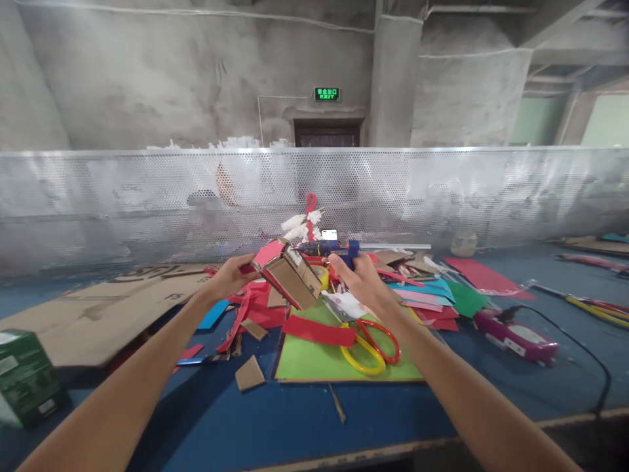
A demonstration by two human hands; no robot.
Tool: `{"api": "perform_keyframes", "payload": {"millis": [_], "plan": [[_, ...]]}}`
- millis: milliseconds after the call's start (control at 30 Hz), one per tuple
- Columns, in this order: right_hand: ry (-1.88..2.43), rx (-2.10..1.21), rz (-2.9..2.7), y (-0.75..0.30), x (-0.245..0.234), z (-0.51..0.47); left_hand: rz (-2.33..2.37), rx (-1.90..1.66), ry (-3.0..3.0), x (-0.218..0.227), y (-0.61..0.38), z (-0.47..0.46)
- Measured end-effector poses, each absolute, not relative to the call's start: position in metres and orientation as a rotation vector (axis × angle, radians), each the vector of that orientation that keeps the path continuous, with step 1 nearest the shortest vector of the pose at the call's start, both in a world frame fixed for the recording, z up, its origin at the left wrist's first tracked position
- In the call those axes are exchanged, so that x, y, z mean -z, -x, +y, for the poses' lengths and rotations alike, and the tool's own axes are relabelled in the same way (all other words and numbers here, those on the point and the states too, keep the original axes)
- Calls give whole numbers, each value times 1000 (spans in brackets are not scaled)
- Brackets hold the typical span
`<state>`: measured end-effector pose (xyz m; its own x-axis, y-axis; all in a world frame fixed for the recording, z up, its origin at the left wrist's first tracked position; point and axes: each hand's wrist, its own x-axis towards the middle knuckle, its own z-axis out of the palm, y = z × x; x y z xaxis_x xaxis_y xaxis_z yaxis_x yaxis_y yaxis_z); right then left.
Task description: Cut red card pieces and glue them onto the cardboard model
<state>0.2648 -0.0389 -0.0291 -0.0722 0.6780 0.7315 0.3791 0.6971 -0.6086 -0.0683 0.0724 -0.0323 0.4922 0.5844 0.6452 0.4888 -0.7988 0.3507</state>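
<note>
My left hand (230,276) is closed on the left end of a small cardboard box-like piece (291,278) with a pink sheet stuck to its top, held up over the table. To its right, my right hand (362,278) is wrapped around the handle of a blue glue gun (328,248), whose nozzle points left, just above the cardboard piece. Under both hands lie a green sheet (314,360), a red paper strip (318,331) and scissors with red and yellow handles (373,344).
Blue table (275,419) strewn with coloured paper sheets (442,295) and cardboard scraps (249,373). A large flat cardboard (98,308) lies at left, a green box (27,377) at the near left, a purple device (515,334) with a black cable at right. A perforated metal screen (442,190) runs behind.
</note>
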Motion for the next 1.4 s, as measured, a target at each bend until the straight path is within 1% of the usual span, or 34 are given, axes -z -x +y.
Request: {"api": "perform_keyframes", "payload": {"millis": [467, 633, 800, 933, 1033, 1100, 1200, 1400], "plan": [[995, -133, -1713, -264, 27, -39, 896, -1191, -2564, 34, 67, 74], [1029, -153, -1762, -267, 31, -33, 892, -1272, -2502, 33, 71, 73], [1150, -88, -1807, -274, 35, -23, 965, -1363, -2452, 32, 84, 80], [1215, -216, -1840, -279, 34, -24, 942, -1411, -2392, 36, 95, 88], [1140, -357, -1831, -280, 33, -28, 950, -1410, -2402, 38, 97, 90], [1082, -369, -1808, -278, 32, -30, 970, -1392, -2432, 36, 94, 87], [1041, -299, -1781, -275, 31, -31, 971, -1355, -2469, 32, 85, 78], [1126, -177, -1703, -270, 29, -31, 915, -1337, -2471, 29, 68, 67]]}}
